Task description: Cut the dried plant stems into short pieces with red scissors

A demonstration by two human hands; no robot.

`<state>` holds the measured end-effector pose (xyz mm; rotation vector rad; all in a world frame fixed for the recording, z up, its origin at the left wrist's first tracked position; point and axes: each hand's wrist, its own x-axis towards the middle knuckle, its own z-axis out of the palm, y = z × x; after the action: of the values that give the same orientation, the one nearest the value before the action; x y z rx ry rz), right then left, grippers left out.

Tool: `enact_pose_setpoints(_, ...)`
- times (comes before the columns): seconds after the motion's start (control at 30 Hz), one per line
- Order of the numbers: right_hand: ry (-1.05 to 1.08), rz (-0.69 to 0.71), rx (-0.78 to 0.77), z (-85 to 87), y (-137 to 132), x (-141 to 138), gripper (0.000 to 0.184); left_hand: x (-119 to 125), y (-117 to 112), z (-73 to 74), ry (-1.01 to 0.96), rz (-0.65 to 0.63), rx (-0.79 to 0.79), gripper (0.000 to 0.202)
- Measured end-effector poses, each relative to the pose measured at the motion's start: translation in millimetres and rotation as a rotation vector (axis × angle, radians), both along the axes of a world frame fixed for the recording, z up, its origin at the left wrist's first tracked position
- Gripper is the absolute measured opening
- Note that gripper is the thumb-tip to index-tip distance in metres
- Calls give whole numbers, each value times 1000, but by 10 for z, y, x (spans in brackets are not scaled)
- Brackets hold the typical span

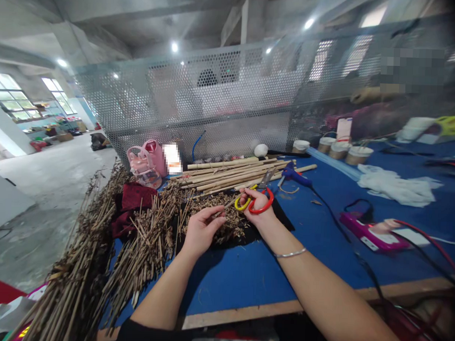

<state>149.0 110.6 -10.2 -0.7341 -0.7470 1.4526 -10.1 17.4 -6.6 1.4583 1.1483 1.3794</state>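
- A thin dried stem (229, 203) is pinched between the thumb and fingers of the left hand (205, 229); its upper end is brought to the fingertips of the right hand, in front of the person and above the table.
- A pair of scissors (265, 181) is held in the right hand (259, 207), with the red and yellow handle loops around the fingers and the blades pointed away from the body; whether the blades are parted cannot be told.
- A silver bracelet (290, 254) is worn on the right wrist.
- Beneath the hands, a heap of dried plant heads (231, 227) is spread on a black cloth (283, 219), which is laid on the blue tabletop (242, 288).
- To the left of the left hand, a bundle of dried stalks (144, 247) is piled on the table, and longer stalks are stacked along the left edge.
- Beyond the heap, pale wooden sticks (222, 178) are laid side by side, with a blue glue gun (296, 176) set at their right end.
- Farther right, a purple power strip (374, 236) is placed, with cords plugged into it.
- Behind the table, a perforated metal screen (230, 98) is stood upright.
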Motion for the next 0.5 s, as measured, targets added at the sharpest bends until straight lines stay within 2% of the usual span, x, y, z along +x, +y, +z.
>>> enact_pose_setpoints(0.13, 9, 39, -36, -11, -35, -47, 12, 7, -2, -13, -6, 29, 59, 27)
enact_pose_setpoints(0.23, 14, 79, -47, -1, -107, -113, 13, -6, 14, -32, 83, 59, 100, 22)
enact_pose_setpoints(0.37, 32, 125, -52, 44, -194, -170, 13, -72, 84, -75, 118, 184, 83, 25)
enact_pose_setpoints(0.5, 74, 125, -52, 135, -219, -126, 15, -172, 131, -64, 331, 305, 220, 29)
